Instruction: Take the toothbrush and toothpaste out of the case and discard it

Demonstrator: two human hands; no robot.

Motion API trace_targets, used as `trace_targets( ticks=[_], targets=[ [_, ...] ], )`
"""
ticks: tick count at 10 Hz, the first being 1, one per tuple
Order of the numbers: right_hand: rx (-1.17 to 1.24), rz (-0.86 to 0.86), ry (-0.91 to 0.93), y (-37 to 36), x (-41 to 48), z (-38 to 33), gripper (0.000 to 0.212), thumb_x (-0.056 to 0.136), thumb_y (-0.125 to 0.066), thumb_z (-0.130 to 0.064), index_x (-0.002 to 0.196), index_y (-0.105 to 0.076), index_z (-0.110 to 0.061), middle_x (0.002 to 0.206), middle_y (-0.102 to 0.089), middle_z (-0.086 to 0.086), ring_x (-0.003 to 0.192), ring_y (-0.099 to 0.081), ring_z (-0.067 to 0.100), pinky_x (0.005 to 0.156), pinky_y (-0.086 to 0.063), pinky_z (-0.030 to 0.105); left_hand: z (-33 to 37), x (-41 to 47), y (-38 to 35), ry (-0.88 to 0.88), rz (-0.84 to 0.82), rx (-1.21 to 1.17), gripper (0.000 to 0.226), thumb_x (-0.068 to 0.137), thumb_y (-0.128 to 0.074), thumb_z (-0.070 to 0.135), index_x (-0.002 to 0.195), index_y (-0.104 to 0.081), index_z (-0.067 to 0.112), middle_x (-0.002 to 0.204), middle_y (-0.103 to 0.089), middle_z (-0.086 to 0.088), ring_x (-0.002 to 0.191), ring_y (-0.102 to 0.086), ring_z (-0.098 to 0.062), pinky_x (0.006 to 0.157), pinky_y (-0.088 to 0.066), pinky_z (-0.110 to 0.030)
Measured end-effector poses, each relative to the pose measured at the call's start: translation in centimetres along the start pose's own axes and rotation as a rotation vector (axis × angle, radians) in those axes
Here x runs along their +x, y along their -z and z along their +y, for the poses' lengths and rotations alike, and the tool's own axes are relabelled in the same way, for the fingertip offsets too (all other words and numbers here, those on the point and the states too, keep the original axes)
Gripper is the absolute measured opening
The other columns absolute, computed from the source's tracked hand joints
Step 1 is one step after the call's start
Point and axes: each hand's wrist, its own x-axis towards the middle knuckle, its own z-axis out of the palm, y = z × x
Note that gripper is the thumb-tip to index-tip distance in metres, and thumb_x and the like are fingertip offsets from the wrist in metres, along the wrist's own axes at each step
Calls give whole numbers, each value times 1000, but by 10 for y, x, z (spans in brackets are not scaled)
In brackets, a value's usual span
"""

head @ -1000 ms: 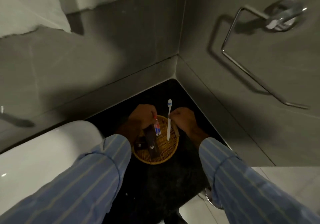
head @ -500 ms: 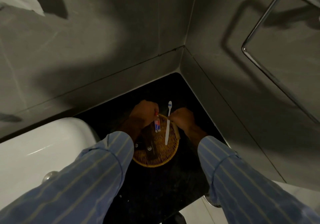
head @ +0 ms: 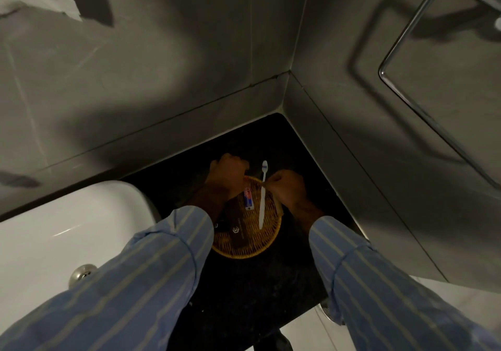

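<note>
Two hands over basket (head: 245,245): right hand (head: 287,190) pinches toothbrush (head: 262,198) mid-handle, long axis pointing away; left hand (head: 229,177) grips toothpaste (head: 248,201) top (case not clearly seen).

Toothbrush (head: 262,196) in right hand (head: 284,190) (apparently pinched) above basket (head: 244,250)

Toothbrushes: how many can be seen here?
1. The white toothbrush lies across the far side of the wicker tray, pinched by the right hand. Others may be hidden under the hands.
</note>
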Motion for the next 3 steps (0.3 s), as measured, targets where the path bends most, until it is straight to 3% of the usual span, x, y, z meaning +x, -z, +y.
trace_targets(
  ticks=[1,2,3],
  targets=[
    [21,39,18,6,-8,-3,27,84,-70,-27,81,-74,-1,83,-74,14,77,-71,26,65,-57,32,0,-9,4,-14,32,-34,48,87,-62,39,131,-56,21,132,-58,-7,129,-44,-30,108,-38,-52],
    [136,91,106,34,-26,-28,26,84,-72,-32,84,-74,-6,86,-74,12,74,-67,16,76,-57,35,-4,-23,18,-42,89,-70,53,87,-62,42,133,-55,18,135,-56,-10,129,-45,-31,108,-39,-49],
    [159,180,247,61,-55,-58,20,87,-71,-29,96,-74,-11,96,-74,6,88,-69,15,86,-56,31,-2,-35,32,-58,151,-79,56,87,-62,42,134,-53,15,137,-55,-11,130,-45,-31,109,-38,-47]
  ],
)
